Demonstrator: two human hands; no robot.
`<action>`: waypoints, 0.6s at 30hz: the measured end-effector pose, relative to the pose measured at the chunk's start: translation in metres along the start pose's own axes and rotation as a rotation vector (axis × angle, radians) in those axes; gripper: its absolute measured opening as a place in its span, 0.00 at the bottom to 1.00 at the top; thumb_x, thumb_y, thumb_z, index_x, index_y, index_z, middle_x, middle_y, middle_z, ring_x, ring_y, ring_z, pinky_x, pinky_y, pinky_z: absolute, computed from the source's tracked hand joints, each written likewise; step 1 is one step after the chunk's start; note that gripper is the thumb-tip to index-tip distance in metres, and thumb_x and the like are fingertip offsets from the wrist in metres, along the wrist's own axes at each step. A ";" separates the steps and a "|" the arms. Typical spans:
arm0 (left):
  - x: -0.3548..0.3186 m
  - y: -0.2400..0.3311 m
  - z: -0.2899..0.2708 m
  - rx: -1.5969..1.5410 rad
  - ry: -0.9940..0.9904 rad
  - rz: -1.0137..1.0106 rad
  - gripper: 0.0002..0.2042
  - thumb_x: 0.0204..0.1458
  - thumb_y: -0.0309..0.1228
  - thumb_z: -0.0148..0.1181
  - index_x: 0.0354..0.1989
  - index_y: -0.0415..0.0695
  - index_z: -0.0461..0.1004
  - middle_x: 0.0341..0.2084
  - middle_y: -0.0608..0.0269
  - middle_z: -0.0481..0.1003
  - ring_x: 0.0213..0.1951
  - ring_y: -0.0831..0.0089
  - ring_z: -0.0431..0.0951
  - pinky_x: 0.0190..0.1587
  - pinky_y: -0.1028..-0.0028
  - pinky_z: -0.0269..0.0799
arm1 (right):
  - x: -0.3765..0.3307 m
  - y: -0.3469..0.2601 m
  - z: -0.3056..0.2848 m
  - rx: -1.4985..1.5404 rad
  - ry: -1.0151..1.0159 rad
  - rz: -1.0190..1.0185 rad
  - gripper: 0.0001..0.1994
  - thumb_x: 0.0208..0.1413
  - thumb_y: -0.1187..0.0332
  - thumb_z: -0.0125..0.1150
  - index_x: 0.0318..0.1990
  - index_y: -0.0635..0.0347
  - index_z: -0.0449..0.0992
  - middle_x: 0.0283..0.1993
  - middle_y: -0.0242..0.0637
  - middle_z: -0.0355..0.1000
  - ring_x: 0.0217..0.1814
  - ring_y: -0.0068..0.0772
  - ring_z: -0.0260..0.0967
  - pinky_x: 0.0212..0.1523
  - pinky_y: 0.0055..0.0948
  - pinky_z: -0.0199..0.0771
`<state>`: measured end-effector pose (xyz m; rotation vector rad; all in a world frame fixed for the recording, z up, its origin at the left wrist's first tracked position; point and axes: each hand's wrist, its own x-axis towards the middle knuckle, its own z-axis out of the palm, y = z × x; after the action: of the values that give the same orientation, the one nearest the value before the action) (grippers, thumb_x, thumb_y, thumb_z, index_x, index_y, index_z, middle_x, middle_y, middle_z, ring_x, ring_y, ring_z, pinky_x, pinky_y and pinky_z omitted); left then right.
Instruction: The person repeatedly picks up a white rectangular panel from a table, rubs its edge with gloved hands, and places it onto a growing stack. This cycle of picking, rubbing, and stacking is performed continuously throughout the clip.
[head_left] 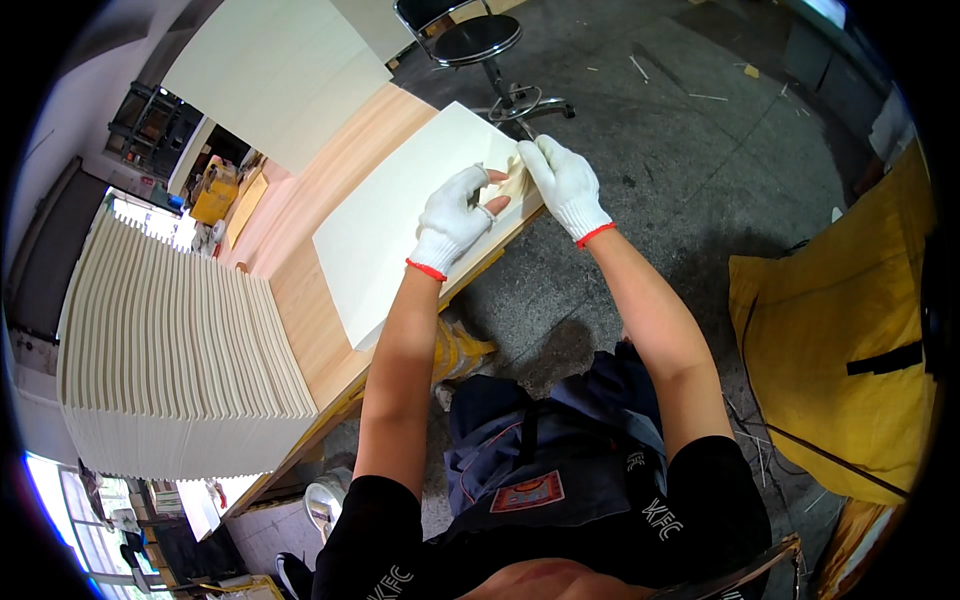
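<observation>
At the far corner of a wooden desk (300,290), a person in white knit gloves is working on a pale rectangular panel (400,210) that is lying flat across the desk's edge. Both hands are meeting at the panel's near right corner: the left hand (455,215) is resting on the surface with its fingers curled down, pinning it, while the right hand (565,180) is closing its fingers on the corner edge, apparently pinching a thin strip there. Steady downward pressure from the left hand, and a slow even pull kept close to the edge, would likely be serving the work best. A fanned stack of similar panels (170,350) is standing at the left, a black stool (480,40) beyond
</observation>
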<state>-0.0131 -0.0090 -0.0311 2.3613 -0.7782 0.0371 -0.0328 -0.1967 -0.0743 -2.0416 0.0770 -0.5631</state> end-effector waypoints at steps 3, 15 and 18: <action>0.001 -0.005 0.002 -0.027 -0.003 0.017 0.16 0.53 0.33 0.67 0.50 0.43 0.78 0.37 0.60 0.78 0.40 0.71 0.76 0.47 0.72 0.71 | 0.000 0.002 0.001 0.006 0.014 -0.007 0.24 0.66 0.44 0.46 0.34 0.58 0.72 0.28 0.50 0.71 0.33 0.54 0.72 0.35 0.43 0.67; 0.001 -0.003 -0.001 -0.018 -0.026 0.085 0.13 0.59 0.30 0.57 0.51 0.43 0.78 0.39 0.58 0.79 0.44 0.72 0.78 0.49 0.73 0.71 | -0.001 0.002 0.000 0.035 0.024 0.025 0.24 0.65 0.44 0.48 0.33 0.59 0.72 0.26 0.47 0.70 0.30 0.48 0.70 0.34 0.40 0.67; -0.001 0.003 0.001 0.054 -0.005 0.063 0.14 0.56 0.31 0.61 0.50 0.43 0.78 0.38 0.57 0.79 0.43 0.71 0.78 0.48 0.73 0.72 | 0.000 0.002 0.003 0.039 0.030 0.021 0.24 0.65 0.44 0.48 0.33 0.59 0.72 0.27 0.47 0.70 0.30 0.48 0.71 0.34 0.40 0.67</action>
<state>-0.0163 -0.0106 -0.0299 2.3872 -0.8640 0.0802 -0.0317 -0.1957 -0.0776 -1.9921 0.1043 -0.5782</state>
